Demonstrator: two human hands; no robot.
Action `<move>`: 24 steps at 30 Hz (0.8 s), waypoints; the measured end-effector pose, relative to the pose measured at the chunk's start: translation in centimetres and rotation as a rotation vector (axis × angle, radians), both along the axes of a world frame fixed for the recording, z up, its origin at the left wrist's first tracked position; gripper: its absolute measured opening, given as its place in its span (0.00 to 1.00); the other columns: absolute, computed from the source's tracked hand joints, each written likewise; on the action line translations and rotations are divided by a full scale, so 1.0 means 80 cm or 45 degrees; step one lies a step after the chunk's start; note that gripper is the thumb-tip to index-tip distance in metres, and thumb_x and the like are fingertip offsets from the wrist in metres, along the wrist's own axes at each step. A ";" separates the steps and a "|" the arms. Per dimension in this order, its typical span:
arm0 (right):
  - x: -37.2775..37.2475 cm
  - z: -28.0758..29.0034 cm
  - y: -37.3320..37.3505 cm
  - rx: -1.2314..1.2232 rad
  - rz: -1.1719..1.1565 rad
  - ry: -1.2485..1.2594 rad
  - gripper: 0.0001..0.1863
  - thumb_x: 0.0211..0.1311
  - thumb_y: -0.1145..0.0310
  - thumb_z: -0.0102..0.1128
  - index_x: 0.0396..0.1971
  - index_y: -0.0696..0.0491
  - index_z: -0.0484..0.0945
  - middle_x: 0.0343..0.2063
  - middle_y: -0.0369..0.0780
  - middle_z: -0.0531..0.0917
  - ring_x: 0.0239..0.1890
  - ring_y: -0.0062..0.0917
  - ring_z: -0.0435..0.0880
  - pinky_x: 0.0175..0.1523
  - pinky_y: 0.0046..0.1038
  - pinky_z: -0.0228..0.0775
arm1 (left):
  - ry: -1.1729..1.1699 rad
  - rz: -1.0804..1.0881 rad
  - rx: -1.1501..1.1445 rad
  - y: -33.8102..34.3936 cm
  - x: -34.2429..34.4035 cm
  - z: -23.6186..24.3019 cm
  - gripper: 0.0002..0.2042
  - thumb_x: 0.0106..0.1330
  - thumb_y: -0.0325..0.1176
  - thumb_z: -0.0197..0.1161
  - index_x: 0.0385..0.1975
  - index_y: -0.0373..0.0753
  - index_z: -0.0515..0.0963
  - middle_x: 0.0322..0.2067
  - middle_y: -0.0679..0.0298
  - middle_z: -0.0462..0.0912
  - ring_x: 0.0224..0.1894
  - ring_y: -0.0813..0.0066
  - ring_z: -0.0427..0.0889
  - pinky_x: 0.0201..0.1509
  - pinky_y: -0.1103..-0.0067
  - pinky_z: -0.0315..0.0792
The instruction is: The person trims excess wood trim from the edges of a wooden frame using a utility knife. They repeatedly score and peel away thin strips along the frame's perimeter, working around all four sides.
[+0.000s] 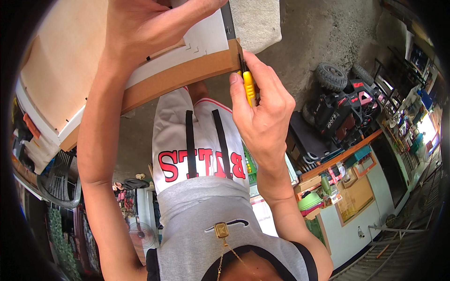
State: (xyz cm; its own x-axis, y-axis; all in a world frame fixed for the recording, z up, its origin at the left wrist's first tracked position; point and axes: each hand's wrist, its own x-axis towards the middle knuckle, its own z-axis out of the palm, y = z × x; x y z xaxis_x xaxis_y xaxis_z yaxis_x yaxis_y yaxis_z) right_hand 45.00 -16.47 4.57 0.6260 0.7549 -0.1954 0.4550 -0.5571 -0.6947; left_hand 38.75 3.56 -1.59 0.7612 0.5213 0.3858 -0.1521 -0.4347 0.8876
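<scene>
A large panel or frame (65,61) with a beige face, white inner strip and brown border (187,72) fills the upper left. Across its white strip reaches my left hand (150,30); the thumb is stretched out toward the dark side edge, and the other fingers are mostly cut off by the top of the picture. At the panel's near right corner, my right hand (265,100) is closed around a small tool with a ridged yellow handle (249,86) and narrow dark tip. The tip points up beside the brown corner; the tool's exact kind is unclear.
A pale cloth-like sheet (257,23) lies beyond the corner. On the concrete floor to the right stands a black and red toy vehicle (340,107). Shelves and boxes (347,182) line the right side, and a dark slatted chair (58,178) stands at left.
</scene>
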 end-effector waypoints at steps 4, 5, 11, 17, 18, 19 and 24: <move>0.001 0.000 -0.001 0.014 0.014 -0.008 0.20 0.57 0.81 0.62 0.51 0.59 0.77 0.30 0.46 0.81 0.27 0.41 0.83 0.30 0.36 0.74 | -0.002 -0.003 -0.001 0.001 0.000 0.000 0.05 0.51 0.19 0.67 0.28 0.29 0.84 0.21 0.69 0.73 0.18 0.89 0.61 0.20 0.85 0.49; 0.001 0.000 -0.001 0.024 0.013 -0.004 0.20 0.57 0.81 0.62 0.51 0.59 0.77 0.31 0.46 0.81 0.27 0.41 0.83 0.30 0.36 0.74 | -0.002 -0.004 -0.007 0.001 0.000 0.001 0.05 0.51 0.19 0.67 0.28 0.29 0.84 0.21 0.69 0.73 0.18 0.89 0.61 0.20 0.85 0.49; 0.002 -0.004 -0.002 0.059 0.021 -0.010 0.20 0.57 0.82 0.62 0.51 0.59 0.77 0.31 0.46 0.81 0.28 0.41 0.83 0.31 0.36 0.74 | -0.017 -0.003 -0.040 -0.002 0.003 0.001 0.05 0.50 0.18 0.66 0.28 0.29 0.84 0.21 0.69 0.72 0.18 0.89 0.61 0.20 0.85 0.49; 0.002 -0.003 -0.002 0.040 0.040 -0.020 0.20 0.56 0.82 0.62 0.51 0.59 0.77 0.31 0.46 0.81 0.27 0.40 0.83 0.30 0.35 0.74 | 0.021 -0.004 -0.013 0.000 0.002 0.003 0.05 0.50 0.18 0.65 0.27 0.29 0.84 0.20 0.69 0.72 0.18 0.90 0.61 0.19 0.86 0.49; 0.002 -0.003 -0.001 0.037 0.045 -0.027 0.20 0.56 0.82 0.62 0.51 0.59 0.77 0.30 0.46 0.81 0.26 0.40 0.83 0.30 0.35 0.74 | 0.025 -0.006 -0.010 0.001 0.002 0.003 0.05 0.50 0.18 0.65 0.27 0.29 0.84 0.20 0.69 0.72 0.18 0.90 0.61 0.19 0.86 0.48; 0.002 -0.003 -0.001 0.033 0.050 -0.034 0.20 0.56 0.82 0.62 0.51 0.59 0.77 0.30 0.45 0.81 0.26 0.40 0.83 0.30 0.35 0.73 | 0.025 -0.011 -0.013 0.001 0.002 0.003 0.05 0.50 0.18 0.65 0.27 0.29 0.84 0.20 0.69 0.72 0.17 0.90 0.60 0.19 0.86 0.48; 0.002 -0.001 -0.001 0.019 0.049 -0.018 0.20 0.56 0.82 0.62 0.51 0.60 0.77 0.29 0.45 0.80 0.25 0.40 0.82 0.29 0.35 0.73 | 0.012 0.008 -0.027 -0.001 0.002 0.003 0.05 0.50 0.17 0.65 0.27 0.29 0.84 0.20 0.69 0.72 0.17 0.90 0.60 0.19 0.86 0.48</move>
State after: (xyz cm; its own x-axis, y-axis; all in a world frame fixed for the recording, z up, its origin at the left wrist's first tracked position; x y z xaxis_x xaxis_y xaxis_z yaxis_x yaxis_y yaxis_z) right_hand 45.17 -16.51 4.46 0.5990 0.7813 -0.1753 0.4856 -0.5286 -0.6963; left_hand 38.89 3.47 -1.38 0.7614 0.5341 0.3675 -0.1415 -0.4164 0.8981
